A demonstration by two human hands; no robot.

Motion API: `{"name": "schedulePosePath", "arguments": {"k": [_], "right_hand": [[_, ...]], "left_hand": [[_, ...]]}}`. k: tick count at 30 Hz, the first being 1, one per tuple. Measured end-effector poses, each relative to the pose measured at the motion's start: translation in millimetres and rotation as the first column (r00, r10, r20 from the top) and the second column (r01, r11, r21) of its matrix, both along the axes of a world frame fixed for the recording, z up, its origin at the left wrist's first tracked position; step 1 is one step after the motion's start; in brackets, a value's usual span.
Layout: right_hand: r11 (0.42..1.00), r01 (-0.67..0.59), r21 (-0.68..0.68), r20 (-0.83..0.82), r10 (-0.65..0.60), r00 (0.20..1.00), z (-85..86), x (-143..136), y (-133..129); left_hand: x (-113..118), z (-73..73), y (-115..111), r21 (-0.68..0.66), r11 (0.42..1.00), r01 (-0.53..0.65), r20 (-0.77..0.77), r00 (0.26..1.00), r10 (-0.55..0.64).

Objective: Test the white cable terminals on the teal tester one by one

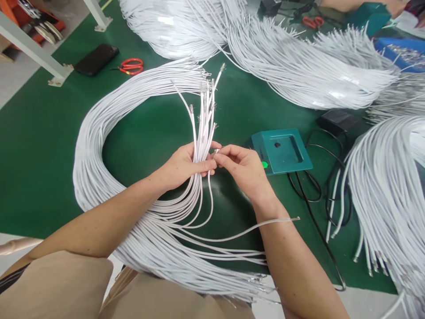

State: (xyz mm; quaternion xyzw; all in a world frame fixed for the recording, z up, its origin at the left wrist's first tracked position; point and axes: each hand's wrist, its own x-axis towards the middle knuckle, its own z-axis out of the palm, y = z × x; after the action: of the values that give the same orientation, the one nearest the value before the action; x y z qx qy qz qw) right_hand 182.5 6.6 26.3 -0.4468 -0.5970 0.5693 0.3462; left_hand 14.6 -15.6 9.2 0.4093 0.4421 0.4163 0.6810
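My left hand (179, 167) is closed around a bunch of white cables (203, 126), whose stripped, metal-looking ends fan upward above it. Thumb and forefinger of my right hand (245, 168) pinch the small silvery end of a white cable (217, 151), right against the left fingertips. Exactly how that end is finished is too small to make out. From the held bunch, the cables curve down into a large loop of white cable (91, 128) on the green table (133, 128). One loose cable end lies across my right forearm.
To the right sits a teal device (282, 151) with a green light and black cords. Red-handled scissors (132, 66) and a black phone (97, 59) lie at the upper left. More white cable bundles (308, 66) cover the back and right (392, 186). A blue tray (403, 53) stands behind.
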Motion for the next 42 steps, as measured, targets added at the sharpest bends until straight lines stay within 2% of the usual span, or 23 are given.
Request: {"name": "schedulePosePath", "arguments": {"k": [3,5,7,8,10,12,13,14,16,17,18,20,22,23,27,29,32,35,37,39,42], "right_hand": [[0.966,-0.045,0.255,0.123,0.014,0.992,-4.7,4.7,2.8],[0.888,-0.101,0.449,0.221,-0.001,0.975,-6.1,7.2,4.0],[0.821,-0.139,0.554,0.293,-0.036,0.955,-6.0,7.5,3.5],[0.818,-0.135,0.560,0.306,-0.053,0.950,-5.6,6.7,2.8],[0.884,-0.071,0.462,0.266,-0.062,0.962,-5.0,3.5,1.1],[0.981,-0.004,0.196,0.111,-0.018,0.994,-5.0,-0.2,0.1],[1.000,-0.010,0.022,-0.007,0.010,1.000,-5.3,-1.7,0.2],[0.988,-0.050,-0.149,-0.132,0.030,0.991,-5.5,-2.7,0.6],[0.901,-0.179,-0.395,-0.326,0.045,0.944,-5.6,-3.3,1.9],[0.864,-0.221,-0.452,-0.367,0.045,0.929,-5.2,-3.0,2.5],[0.855,-0.218,-0.471,-0.364,0.037,0.931,-4.4,-2.4,2.8],[0.914,-0.080,-0.398,-0.256,-0.027,0.966,-2.0,-1.2,2.3],[0.970,0.061,-0.234,-0.122,-0.092,0.988,0.1,-0.7,0.4],[0.983,0.081,-0.162,-0.071,-0.094,0.993,0.6,-0.6,-0.7],[0.998,-0.019,0.059,0.054,0.016,0.998,-3.2,0.5,-2.7],[0.958,-0.056,0.281,0.172,0.008,0.985,-6.1,2.8,-1.3],[0.804,-0.189,0.563,0.385,-0.053,0.922,-7.2,7.6,2.0],[0.651,-0.312,0.692,0.559,-0.209,0.802,-5.3,12.3,5.4],[0.583,-0.363,0.727,0.629,-0.352,0.693,-4.1,16.2,8.3],[0.580,-0.416,0.701,0.692,-0.410,0.594,-4.2,21.2,11.9],[0.623,-0.478,0.620,0.771,-0.369,0.519,-6.0,28.6,17.0]], "left_hand": [[-0.6,4.2,1.0,-0.072,0.997,0.026,0.135,0.991,-0.016],[-1.5,6.5,1.8,-0.118,0.992,0.040,0.215,0.976,-0.014],[-2.4,7.2,2.4,-0.151,0.987,0.044,0.253,0.967,-0.004],[-2.8,6.9,2.5,-0.154,0.987,0.047,0.259,0.966,-0.005],[-3.3,5.4,2.1,-0.125,0.991,0.056,0.248,0.968,-0.023],[-3.5,3.5,1.4,-0.067,0.996,0.066,0.200,0.978,-0.052],[-3.5,2.7,1.0,-0.036,0.997,0.073,0.165,0.984,-0.066],[-3.6,2.0,0.6,-0.009,0.997,0.078,0.128,0.989,-0.076],[-3.9,1.1,0.3,0.028,0.996,0.085,0.074,0.993,-0.087],[-4.1,0.8,0.2,0.039,0.995,0.087,0.061,0.994,-0.089],[-4.3,0.6,0.3,0.045,0.995,0.089,0.055,0.994,-0.091],[-4.5,0.3,0.7,0.046,0.995,0.090,0.059,0.994,-0.092],[-4.4,0.1,1.0,0.042,0.995,0.088,0.061,0.994,-0.090],[-4.3,0.1,1.1,0.042,0.996,0.082,0.063,0.994,-0.084],[-4.6,0.4,1.2,0.010,0.998,0.063,0.120,0.991,-0.064],[-5.0,0.9,1.5,-0.041,0.996,0.073,0.178,0.982,-0.064],[-4.9,1.3,2.4,-0.111,0.991,0.079,0.233,0.971,-0.052],[-3.6,0.7,3.2,-0.138,0.990,0.027,0.209,0.978,0.003],[-2.4,-0.2,3.7,-0.130,0.991,-0.027,0.154,0.987,0.047],[-1.3,-1.6,4.2,-0.108,0.992,-0.065,0.086,0.993,0.075],[0.3,-5.0,5.2,-0.073,0.994,-0.083,-0.004,0.997,0.083]]}}
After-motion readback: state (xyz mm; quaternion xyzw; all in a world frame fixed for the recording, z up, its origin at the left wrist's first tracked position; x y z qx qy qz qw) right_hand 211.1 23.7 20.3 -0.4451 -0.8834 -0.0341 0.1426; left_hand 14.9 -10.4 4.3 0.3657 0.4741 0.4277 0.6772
